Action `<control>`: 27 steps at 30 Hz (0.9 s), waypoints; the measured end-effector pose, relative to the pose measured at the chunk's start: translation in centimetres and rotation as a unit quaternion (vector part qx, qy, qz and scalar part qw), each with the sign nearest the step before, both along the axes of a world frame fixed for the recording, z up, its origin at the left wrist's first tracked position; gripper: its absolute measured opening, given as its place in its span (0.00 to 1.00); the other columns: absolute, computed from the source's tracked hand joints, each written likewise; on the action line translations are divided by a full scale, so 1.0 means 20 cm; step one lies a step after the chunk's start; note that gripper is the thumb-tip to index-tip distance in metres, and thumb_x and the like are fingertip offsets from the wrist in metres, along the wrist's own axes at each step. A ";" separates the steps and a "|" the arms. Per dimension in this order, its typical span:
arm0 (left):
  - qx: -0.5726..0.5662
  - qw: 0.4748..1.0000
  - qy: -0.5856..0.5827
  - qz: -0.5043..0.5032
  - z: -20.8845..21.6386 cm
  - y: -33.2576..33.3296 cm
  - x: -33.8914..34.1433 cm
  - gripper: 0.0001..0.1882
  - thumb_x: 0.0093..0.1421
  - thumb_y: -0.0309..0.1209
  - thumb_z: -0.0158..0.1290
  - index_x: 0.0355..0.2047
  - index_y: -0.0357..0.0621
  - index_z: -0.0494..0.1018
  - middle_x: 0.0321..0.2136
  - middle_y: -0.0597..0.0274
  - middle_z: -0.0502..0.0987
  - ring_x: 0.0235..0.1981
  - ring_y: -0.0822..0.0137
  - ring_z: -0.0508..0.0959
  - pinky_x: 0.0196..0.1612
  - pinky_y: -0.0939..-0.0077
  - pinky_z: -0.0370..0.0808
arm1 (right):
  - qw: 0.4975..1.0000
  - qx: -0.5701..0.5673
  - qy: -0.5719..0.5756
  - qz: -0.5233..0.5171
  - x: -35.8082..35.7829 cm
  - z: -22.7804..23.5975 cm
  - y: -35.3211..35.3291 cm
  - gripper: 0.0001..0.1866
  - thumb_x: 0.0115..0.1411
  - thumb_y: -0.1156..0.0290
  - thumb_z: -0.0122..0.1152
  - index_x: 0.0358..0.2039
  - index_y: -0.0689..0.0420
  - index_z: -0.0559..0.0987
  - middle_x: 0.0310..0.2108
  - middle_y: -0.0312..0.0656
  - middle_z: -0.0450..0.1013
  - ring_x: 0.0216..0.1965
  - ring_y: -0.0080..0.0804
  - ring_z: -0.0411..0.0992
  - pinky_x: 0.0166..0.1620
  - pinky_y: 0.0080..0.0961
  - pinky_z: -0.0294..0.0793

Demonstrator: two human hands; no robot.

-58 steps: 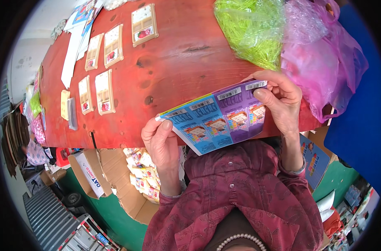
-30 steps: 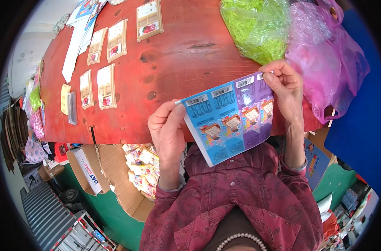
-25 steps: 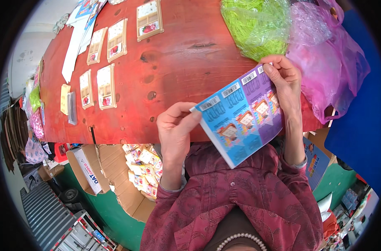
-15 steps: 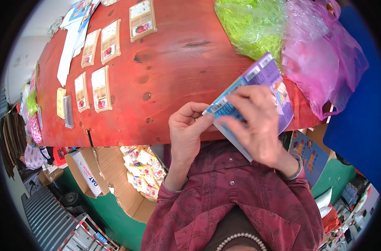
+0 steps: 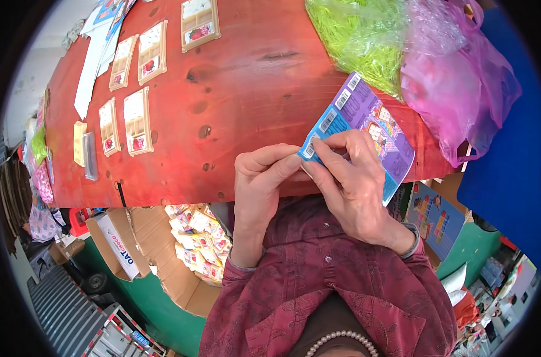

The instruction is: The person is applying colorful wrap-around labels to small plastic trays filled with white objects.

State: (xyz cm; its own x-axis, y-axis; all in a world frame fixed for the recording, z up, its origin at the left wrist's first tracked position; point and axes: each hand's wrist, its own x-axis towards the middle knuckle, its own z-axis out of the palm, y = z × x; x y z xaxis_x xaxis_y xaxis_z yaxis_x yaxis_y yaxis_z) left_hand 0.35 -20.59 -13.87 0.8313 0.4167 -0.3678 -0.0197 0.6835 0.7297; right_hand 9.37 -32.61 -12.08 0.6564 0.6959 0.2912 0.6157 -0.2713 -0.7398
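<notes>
Above the table's near edge I hold a purple-and-blue printed sheet (image 5: 382, 143) with barcodes along its left edge and small pictures on it. My left hand (image 5: 260, 184) is closed, thumb and finger pinching the sheet's blue lower-left corner. Just beside it my right hand (image 5: 355, 187) is closed too, its thumb and index finger gripping the sheet near that corner. The right hand covers part of the sheet's lower half. Whether a small piece is coming loose between my fingertips I cannot tell.
Several beige divided trays (image 5: 138, 122) lie on the red table (image 5: 247, 89) at the left. A yellow block (image 5: 79, 144) is near them. Green shredded filler (image 5: 359, 41) and a pink plastic bag (image 5: 461, 89) lie right. Below, a cardboard box (image 5: 175, 271) holds small packets (image 5: 202, 241).
My right hand has come down to the sheet's corner beside my left fingers and pinches there. The sheet now shows more of its printed face. The view has shifted slightly.
</notes>
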 end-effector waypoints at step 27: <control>0.344 0.939 -0.020 -0.003 0.01 -0.04 0.03 0.03 0.52 0.19 0.53 0.29 0.32 0.75 0.20 0.62 0.74 0.22 0.77 0.73 0.27 0.85 0.68 | 0.999 -0.019 -0.013 0.047 0.03 0.12 -0.04 0.09 0.45 0.81 0.62 0.30 0.65 0.77 0.24 0.45 0.70 0.25 0.40 0.68 0.27 0.30 0.67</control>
State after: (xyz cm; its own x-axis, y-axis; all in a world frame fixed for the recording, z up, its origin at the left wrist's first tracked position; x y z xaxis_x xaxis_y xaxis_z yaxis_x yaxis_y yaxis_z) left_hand 0.97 -21.48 -13.76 0.8422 0.5389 0.0183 -0.0541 0.0507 0.9972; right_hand 10.03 -33.35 -9.70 0.5802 0.7650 0.2796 0.6587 -0.2387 -0.7136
